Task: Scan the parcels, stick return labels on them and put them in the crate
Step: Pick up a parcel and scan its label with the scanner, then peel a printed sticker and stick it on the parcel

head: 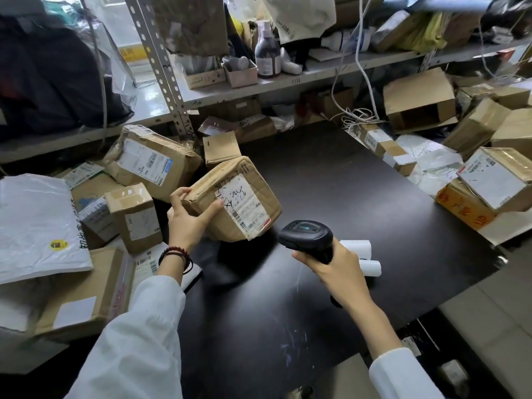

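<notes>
My left hand (191,218) grips the near-left corner of a crumpled brown parcel (250,180), holding it tilted over the black table (331,191). A white shipping label (244,207) with barcodes and handwriting faces me on its side. My right hand (338,267) holds a black handheld barcode scanner (306,234) by its handle, its head turned toward the parcel and a little below its label. Two white label rolls (364,256) lie on the table just behind my right hand.
Several cardboard parcels (149,162) and a white poly mailer (37,226) are piled at the left. More boxes (495,180) crowd the right edge. A metal shelf (288,79) with bottles, boxes and cables runs across the back. The table's right edge drops to the floor.
</notes>
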Demonstrator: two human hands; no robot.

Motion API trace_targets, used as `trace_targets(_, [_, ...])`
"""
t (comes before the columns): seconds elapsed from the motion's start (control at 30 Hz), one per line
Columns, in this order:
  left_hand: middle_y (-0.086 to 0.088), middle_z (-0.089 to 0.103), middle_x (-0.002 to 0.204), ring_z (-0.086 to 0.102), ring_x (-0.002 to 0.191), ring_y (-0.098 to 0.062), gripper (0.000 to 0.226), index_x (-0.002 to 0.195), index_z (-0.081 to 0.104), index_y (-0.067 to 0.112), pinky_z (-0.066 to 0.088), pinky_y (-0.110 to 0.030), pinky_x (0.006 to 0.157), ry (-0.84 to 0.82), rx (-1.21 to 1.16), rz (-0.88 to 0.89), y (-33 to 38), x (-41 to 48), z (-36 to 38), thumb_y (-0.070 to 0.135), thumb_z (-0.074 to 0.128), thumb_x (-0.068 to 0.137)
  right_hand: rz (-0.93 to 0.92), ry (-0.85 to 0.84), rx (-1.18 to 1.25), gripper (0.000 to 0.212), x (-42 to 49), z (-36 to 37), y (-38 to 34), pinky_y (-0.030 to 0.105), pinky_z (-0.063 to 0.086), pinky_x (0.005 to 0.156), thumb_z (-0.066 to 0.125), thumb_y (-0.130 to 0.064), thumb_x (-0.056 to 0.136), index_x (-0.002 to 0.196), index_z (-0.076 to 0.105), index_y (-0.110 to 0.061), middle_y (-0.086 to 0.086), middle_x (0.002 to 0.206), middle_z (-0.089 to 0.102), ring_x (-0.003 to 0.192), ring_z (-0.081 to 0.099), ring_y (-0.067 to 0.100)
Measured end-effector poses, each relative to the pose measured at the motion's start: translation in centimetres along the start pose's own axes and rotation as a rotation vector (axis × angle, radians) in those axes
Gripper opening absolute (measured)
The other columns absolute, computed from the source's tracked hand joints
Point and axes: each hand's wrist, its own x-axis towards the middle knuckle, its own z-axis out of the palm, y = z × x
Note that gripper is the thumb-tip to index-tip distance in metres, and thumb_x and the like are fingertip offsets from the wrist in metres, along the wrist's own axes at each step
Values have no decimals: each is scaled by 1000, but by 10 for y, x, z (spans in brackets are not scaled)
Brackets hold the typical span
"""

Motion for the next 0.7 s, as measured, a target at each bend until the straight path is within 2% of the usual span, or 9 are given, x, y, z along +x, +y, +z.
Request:
trace_targets(0.07, [-10,45,130,46,113,-21,75,125,37,32,36,-27,91,-4,-15,-94,-3,-2,-4,61,74,66,15,23,-49,52,3,2,0,39,52,76,71,-66,67,106,62,-33,-10,86,68,84,61,16])
trace_targets(0.13, [-5,50,130,51,113,-21,94,128,35,33,41,-33,97,-23,-97,-209,-11,-7,-9,78,67,52,50,29,-67,45,7,5,3,38,51,79,71,-58,75,110,61,-31,-6,90,68,90,61,19])
trace_targets(0.2, [2,52,129,54,113,-19,110,134,33,31,46,-41,98,-41,-183,-303,-23,-17,-11,85,66,44,102,-6,-56,40,11,9,7,37,52,78,68,-54,79,110,60,-29,-1,88,68,89,63,22])
trace_targets(0.27, [9,54,129,54,113,-14,110,136,35,28,49,-35,92,-77,-164,-328,-34,-34,-13,83,69,46,150,-51,-62,39,14,15,9,34,52,73,65,-51,82,110,60,-25,2,84,69,83,66,21])
trace_targets(0.33, [12,54,130,53,115,-10,112,137,36,25,47,-30,94,-93,-84,-317,-43,-50,-12,80,73,46,172,-74,-91,45,17,23,12,34,49,80,65,-50,84,118,60,-21,5,95,70,97,63,23])
trace_targets(0.4, [11,53,128,52,115,-9,115,138,33,21,43,-33,102,-105,-24,-319,-48,-63,-10,74,79,46,203,-98,-102,49,18,32,14,35,44,88,65,-48,85,121,59,-15,8,109,67,113,56,28])
trace_targets(0.53, [-3,57,127,55,116,-22,97,132,32,17,45,-43,100,-84,174,-314,-56,-75,1,59,77,57,265,-140,-113,54,14,45,17,34,40,91,65,-49,85,120,59,-8,12,119,64,120,52,31])
trace_targets(0.63, [-14,46,136,46,125,-30,82,138,30,9,37,-45,106,-5,176,-356,-49,-89,16,42,72,76,286,-138,-106,53,12,44,16,33,40,89,63,-54,85,115,61,-10,7,111,64,117,54,27])
trace_targets(0.7, [-16,32,145,35,133,-33,86,144,22,5,31,-42,111,-7,179,-418,-39,-103,26,40,68,81,284,-127,-95,43,12,37,14,32,43,86,61,-57,85,102,61,-17,0,98,63,109,57,21])
